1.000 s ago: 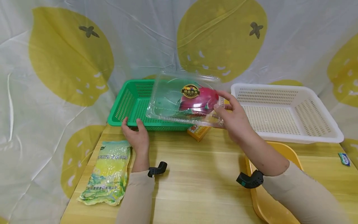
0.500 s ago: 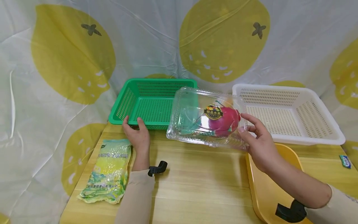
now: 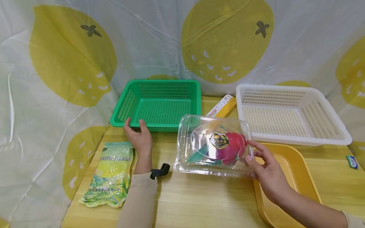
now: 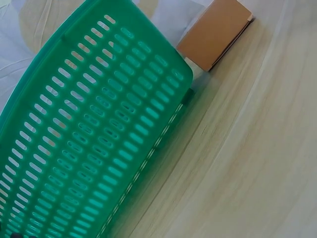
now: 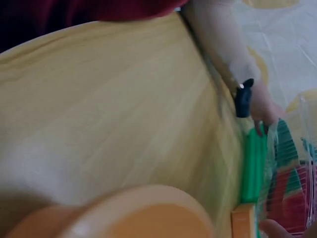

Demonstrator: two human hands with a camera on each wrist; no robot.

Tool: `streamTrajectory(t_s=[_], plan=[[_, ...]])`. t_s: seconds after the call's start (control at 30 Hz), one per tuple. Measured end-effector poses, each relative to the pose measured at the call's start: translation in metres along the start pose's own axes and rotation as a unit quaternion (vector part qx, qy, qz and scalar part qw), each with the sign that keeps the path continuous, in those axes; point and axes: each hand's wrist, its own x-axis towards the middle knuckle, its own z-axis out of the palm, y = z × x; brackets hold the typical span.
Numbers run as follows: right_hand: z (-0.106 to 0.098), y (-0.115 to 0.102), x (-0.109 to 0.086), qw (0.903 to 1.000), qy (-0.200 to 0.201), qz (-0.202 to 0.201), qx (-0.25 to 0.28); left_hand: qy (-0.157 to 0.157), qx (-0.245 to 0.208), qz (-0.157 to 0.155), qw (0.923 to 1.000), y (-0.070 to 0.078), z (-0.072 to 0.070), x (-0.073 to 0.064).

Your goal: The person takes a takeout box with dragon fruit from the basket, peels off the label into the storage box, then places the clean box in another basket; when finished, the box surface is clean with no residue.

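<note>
My right hand (image 3: pixel 269 174) pinches the right edge of a clear plastic fruit box (image 3: pixel 186 148) with a round label on its lid. Inside lie a pink dragon fruit (image 3: pixel 232 147) and a green piece (image 3: pixel 198 154) whose kind I cannot tell. The box hangs above the table, beside the yellow bin. My left hand (image 3: pixel 140 139) rests at the front rim of a green basket (image 3: pixel 162 129), thumb and fingers spread apart. Holes in the basket's wall (image 4: pixel 99 119) fill the left wrist view. In the right wrist view, the plastic box (image 5: pixel 290 188) shows at the right edge.
A white basket (image 3: pixel 293 141) stands at the back right, with a yellow bin (image 3: pixel 288 164) before it. Between the baskets lies a yellow and white pasta box (image 3: pixel 223 106). A green-yellow food bag (image 3: pixel 112 174) lies at left, and a small packet (image 3: pixel 352 162) at far right.
My right hand has carried the fruit box rightward and down, toward the front, away from the green basket. The pasta box behind it is now partly uncovered. My left hand has stayed in place.
</note>
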Motion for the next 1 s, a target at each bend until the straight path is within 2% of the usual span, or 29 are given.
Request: streamTrajectory(t_s=[0.1, 0.27, 0.4, 0.53, 0.73, 1.0], plan=[[0.005, 0.006, -0.005, 0.9994, 0.013, 0.011, -0.032, -0.005, -0.003, 0.001, 1.0000, -0.001, 0.000, 0.000], [0.013, 0.015, -0.011, 0.9986, 0.020, 0.019, -0.045, -0.004, 0.000, -0.002, 1.0000, -0.001, -0.001, 0.001], [0.018, 0.017, -0.012, 0.9962, 0.017, 0.056, -0.065, -0.002, 0.000, 0.002, 1.0000, -0.001, -0.001, 0.001], [0.022, 0.019, -0.012, 0.9937, 0.011, 0.086, -0.071, -0.004, -0.006, 0.003, 1.0000, -0.002, 0.000, 0.001], [0.025, 0.025, -0.010, 0.9925, 0.004, 0.109, -0.056, -0.003, -0.008, 0.002, 1.0000, -0.002, 0.000, 0.001], [0.026, 0.025, -0.007, 0.9886, -0.017, 0.110, -0.102, -0.010, -0.016, -0.012, 0.9997, 0.000, 0.000, 0.000]])
